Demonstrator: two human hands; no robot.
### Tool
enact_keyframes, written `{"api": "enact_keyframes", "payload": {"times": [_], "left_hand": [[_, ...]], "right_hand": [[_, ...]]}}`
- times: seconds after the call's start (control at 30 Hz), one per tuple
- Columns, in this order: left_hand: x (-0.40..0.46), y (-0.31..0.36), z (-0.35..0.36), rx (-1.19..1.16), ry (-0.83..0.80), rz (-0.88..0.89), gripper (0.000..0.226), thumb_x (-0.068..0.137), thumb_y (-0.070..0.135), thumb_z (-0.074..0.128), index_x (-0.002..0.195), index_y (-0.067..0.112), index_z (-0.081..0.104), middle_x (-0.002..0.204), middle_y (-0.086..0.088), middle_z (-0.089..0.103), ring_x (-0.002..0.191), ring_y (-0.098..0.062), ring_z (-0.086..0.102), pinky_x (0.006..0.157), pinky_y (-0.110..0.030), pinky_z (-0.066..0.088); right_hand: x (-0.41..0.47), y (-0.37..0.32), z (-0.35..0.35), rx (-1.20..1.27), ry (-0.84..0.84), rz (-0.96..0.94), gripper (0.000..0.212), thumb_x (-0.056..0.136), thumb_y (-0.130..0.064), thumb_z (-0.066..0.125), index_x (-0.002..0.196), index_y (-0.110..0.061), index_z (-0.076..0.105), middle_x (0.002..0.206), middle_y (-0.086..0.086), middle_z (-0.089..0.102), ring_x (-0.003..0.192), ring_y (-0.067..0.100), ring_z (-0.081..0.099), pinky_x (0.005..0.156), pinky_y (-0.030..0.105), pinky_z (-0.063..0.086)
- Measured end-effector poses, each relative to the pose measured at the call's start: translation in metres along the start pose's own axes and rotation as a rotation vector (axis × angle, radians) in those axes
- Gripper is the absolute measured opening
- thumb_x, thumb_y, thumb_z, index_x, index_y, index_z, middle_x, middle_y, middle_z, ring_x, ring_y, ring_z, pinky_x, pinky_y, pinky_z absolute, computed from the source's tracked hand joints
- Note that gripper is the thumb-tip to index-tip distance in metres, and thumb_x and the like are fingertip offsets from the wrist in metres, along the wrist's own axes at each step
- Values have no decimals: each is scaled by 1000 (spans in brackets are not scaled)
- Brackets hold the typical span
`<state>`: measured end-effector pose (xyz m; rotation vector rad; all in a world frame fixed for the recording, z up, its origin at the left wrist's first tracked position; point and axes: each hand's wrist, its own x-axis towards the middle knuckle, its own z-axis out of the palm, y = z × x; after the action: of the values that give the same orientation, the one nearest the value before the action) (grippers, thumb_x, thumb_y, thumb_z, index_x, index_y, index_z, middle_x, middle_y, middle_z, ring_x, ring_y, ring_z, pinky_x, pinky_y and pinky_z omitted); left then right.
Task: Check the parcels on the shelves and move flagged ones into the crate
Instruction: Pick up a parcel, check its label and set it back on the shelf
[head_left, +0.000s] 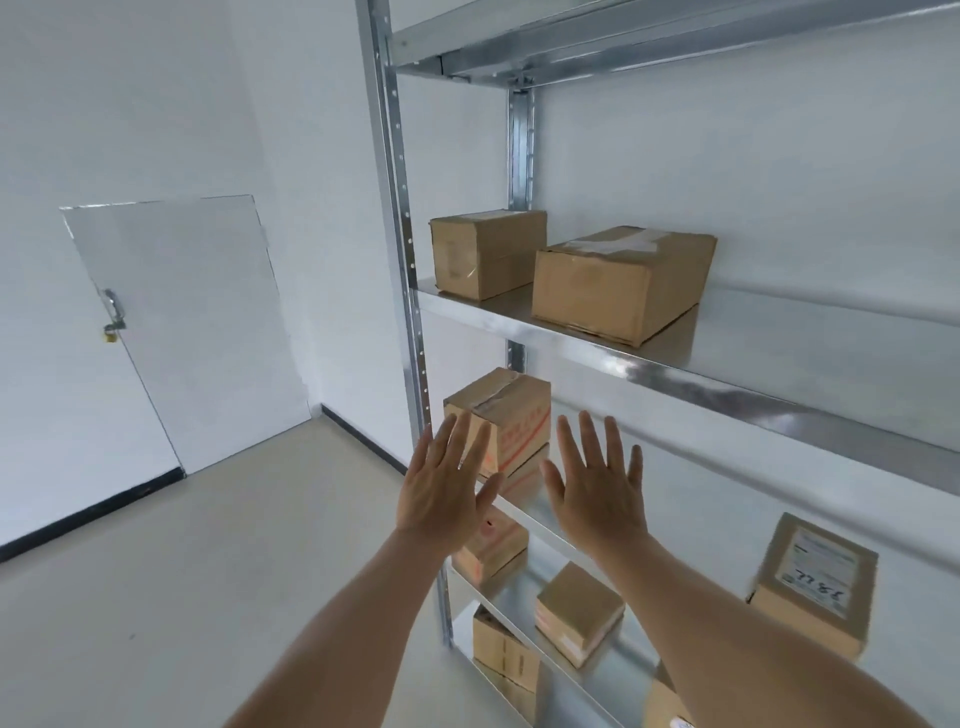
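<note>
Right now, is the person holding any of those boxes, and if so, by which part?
Nothing is held. The left hand and right hand are both raised with fingers spread, empty, in front of the taped box at the left end of the shelf.

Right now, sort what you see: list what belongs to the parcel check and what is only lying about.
Job in hand:
- two plain parcels on the upper shelf
- red-printed parcel behind the open left hand
- labelled parcel lower right
- small parcels lower down
- open right hand

Lying about:
- white door
- padlock

No crate is in view.
</note>
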<state>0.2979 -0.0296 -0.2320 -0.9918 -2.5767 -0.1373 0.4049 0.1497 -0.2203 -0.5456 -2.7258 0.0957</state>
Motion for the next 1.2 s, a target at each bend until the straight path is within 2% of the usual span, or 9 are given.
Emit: {"api": "enact_keyframes", "payload": {"times": [0.23,0.37,0.5,0.73,0.9,1.0,1.07,1.13,1.2], "left_hand": [[98,-53,70,-45,-65,54,72,105,62,17,163,22,30,170,-9,27,158,-28,24,130,-52,16],[162,-88,100,-66,-131,84,83,96,67,-5,166,28,14,175,-4,7,162,-25,6,131,-48,2],[210,-115,128,-168,-228,59,81,96,70,-2,166,30,7,175,-2,4,162,-23,2,131,-47,2],[277,-136,161,-393,-405,60,65,111,46,27,167,20,6,175,-4,4,161,-25,6,129,-45,12],[308,-154,188,-645,-602,-64,64,113,42,26,166,13,5,174,-9,13,158,-31,20,126,-47,22],[324,-164,196,-714,-744,-122,57,114,40,27,160,7,25,163,-13,38,147,-31,42,118,-40,36],[329,-169,204,-833,-841,-157,46,114,34,32,149,7,45,134,-12,60,118,-26,61,100,-38,50],[330,-177,208,-985,-942,-202,37,112,30,36,142,13,49,118,-8,67,100,-21,65,81,-35,52],[328,-186,208,-1117,-991,-222,31,112,28,40,141,21,48,115,-7,70,96,-20,68,74,-33,53]], "right_hand": [[100,-15,68,18,-61,97,88,85,-62,-20,165,-29,-1,173,2,-2,159,30,-10,126,58,2],[157,-23,97,67,-148,184,73,99,-64,-6,164,-30,-4,173,0,-8,159,29,-11,127,56,0],[195,-36,119,141,-229,253,67,105,-59,10,164,-29,-3,173,3,-8,159,31,-6,128,55,5],[241,-57,162,366,-274,513,73,105,-61,24,163,-29,-6,172,9,4,151,38,29,114,53,39],[261,-74,193,696,-244,837,78,105,-54,33,163,-21,-7,158,18,41,131,38,55,105,50,48],[270,-85,203,819,-228,1006,63,107,-46,40,157,-11,22,141,16,56,113,32,63,83,37,52],[272,-92,204,855,-207,1050,49,106,-43,45,143,-12,44,116,9,66,87,22,65,62,28,46],[272,-98,206,945,-158,1096,35,105,-39,48,130,-15,54,104,6,69,80,18,65,58,26,43],[269,-103,201,1042,-120,1153,22,106,-33,50,122,-19,54,106,6,70,85,18,65,60,27,44]]}}
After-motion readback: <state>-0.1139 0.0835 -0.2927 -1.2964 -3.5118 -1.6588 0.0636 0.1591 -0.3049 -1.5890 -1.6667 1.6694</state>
